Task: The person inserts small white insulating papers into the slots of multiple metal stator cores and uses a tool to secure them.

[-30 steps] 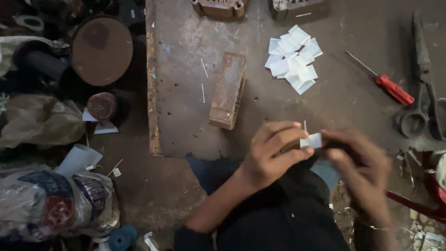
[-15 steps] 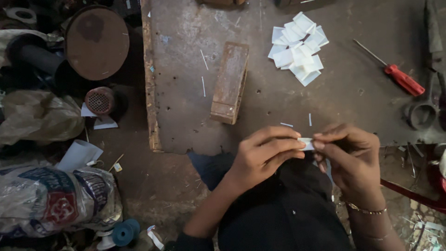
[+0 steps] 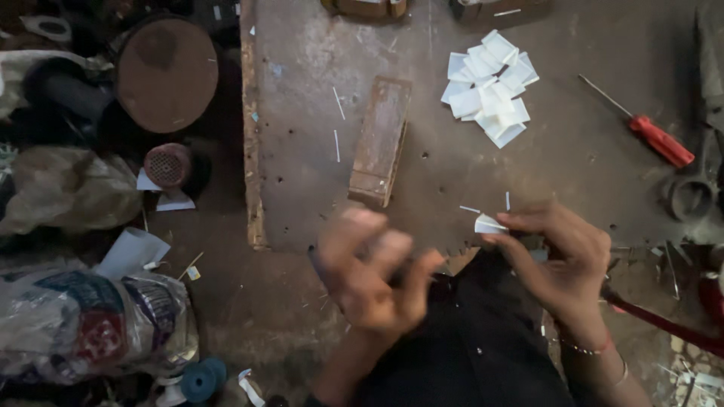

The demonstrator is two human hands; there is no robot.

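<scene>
Pinching a white paper piece [image 3: 489, 224] at the board's near edge, right hand [image 3: 558, 256]; left hand [image 3: 369, 275] blurred, grip unclear.

Board: the scarred flat metal work board [image 3: 452, 173] is lying ahead of the person's lap.
Block: the worn rectangular wooden block [image 3: 381, 139] is sitting on the board, left of the heap of small white folded paper squares [image 3: 492, 87].
Screwdriver: the red-handled screwdriver [image 3: 641, 128] is lying right of the heap.
Drum: the round rusty metal drum [image 3: 166, 74] is standing left of the board.
Hands: the right hand [image 3: 562, 252] is pinching a small white folded paper piece [image 3: 489, 224] over the board's near edge; the left hand [image 3: 369, 275] is hanging beside it, apart from the paper.
</scene>
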